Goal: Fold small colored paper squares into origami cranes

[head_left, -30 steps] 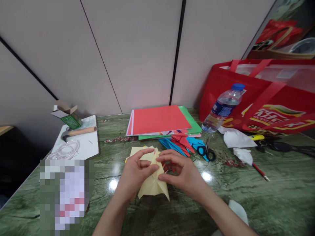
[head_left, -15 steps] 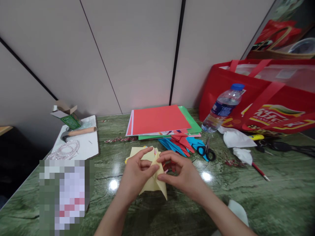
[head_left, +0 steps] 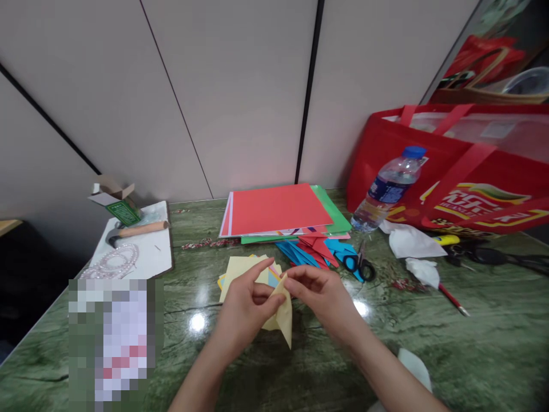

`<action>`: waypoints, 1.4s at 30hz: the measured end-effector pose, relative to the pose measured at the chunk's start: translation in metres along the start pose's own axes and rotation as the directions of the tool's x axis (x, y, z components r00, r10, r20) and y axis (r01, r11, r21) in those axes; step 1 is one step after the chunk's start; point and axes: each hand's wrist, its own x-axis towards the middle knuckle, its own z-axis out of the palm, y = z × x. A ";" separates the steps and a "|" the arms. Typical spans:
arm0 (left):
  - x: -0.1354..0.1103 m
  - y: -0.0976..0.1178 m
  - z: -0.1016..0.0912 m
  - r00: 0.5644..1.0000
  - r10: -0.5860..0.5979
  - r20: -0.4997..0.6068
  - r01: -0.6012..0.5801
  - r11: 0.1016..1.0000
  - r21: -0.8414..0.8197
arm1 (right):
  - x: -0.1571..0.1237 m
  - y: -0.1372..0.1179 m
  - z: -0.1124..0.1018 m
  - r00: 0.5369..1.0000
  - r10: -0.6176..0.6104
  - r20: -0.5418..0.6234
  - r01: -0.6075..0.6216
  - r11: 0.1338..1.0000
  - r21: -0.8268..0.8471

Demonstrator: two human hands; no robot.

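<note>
A folded pale yellow paper piece (head_left: 283,316) is held just above the green marble table (head_left: 472,355) by both hands. My left hand (head_left: 244,309) pinches its left side with thumb and fingers closed. My right hand (head_left: 323,297) pinches the top corner from the right. The paper's pointed tip hangs downward between them. Beneath the hands lies a small stack of yellow and coloured square sheets (head_left: 240,269).
A stack of red and green paper (head_left: 278,210) lies at the back, with blue and red folded pieces (head_left: 311,249) and blue-handled scissors (head_left: 360,264) beside it. A water bottle (head_left: 388,186), red bag (head_left: 463,166), tissues (head_left: 412,241), hammer (head_left: 135,230) and beads (head_left: 114,260) stand around.
The yellow paper has been folded narrower and turned more upright. My right hand's fingers have shifted up to its top corner; my left hand keeps its hold.
</note>
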 end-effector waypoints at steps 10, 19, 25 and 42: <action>-0.001 -0.004 0.003 0.999 0.022 0.036 -0.022 1.000 -0.006 | -0.001 -0.001 -0.004 0.999 -0.046 0.029 0.046 0.999 -0.008; 0.001 0.000 0.003 0.999 -0.001 -0.053 -0.001 0.999 -0.047 | 0.000 0.001 0.002 0.998 0.004 0.056 -0.004 1.000 0.000; 0.003 -0.003 0.001 0.996 -0.022 -0.090 0.015 0.997 -0.077 | -0.001 0.001 0.004 0.999 0.046 0.011 -0.046 0.998 -0.046; 0.001 0.000 0.004 0.997 -0.006 -0.074 -0.001 0.995 -0.098 | -0.004 -0.001 0.005 0.998 -0.051 -0.031 0.045 0.986 -0.158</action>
